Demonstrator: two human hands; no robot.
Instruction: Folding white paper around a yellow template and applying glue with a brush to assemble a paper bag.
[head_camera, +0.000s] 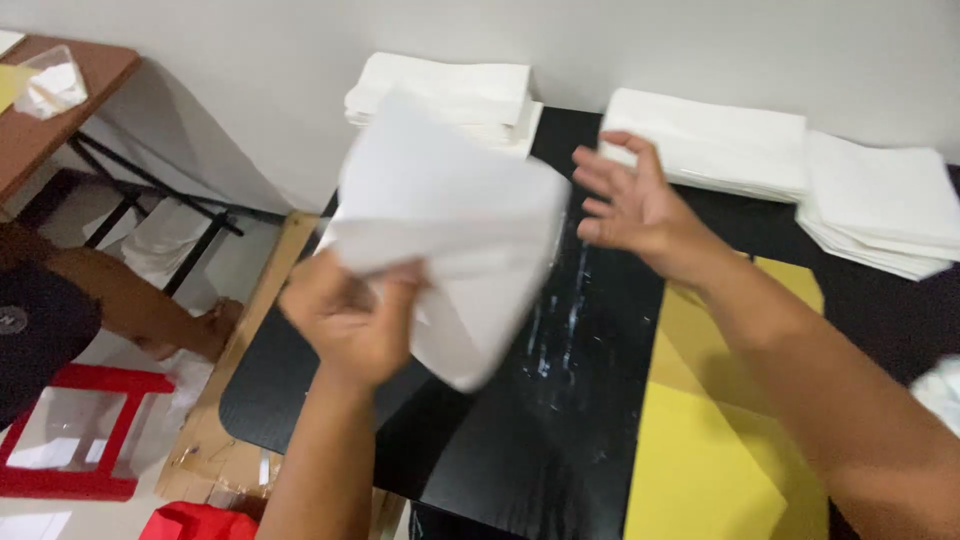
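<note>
Over the near middle of the black table (300, 390), the person's left hand (350, 320) is clamped on a white folded sheet (455, 225), fingers curled round its lower edge so that it is lifted clear of the tabletop and blurred. The right hand (630, 205) is just to the right of the sheet, fingers spread and apart from it, gripping nothing. Three stacks of white sheets lie along the far edge against the wall: one on the left (450, 90), partly hidden behind the lifted sheet, one in the middle (720, 135) just beyond the right hand's fingertips, and one on the right (880, 205) that touches the middle stack. A single yellow sheet (720, 440) lies flat on the near right of the table, under the right forearm. A strip of brown cardboard (240, 370) runs along the table's left edge. On the floor to the left sits another person, of whom an arm (130, 300) shows, beside one red stool (85, 435). A brown table (50, 125) stands at the far left.
</note>
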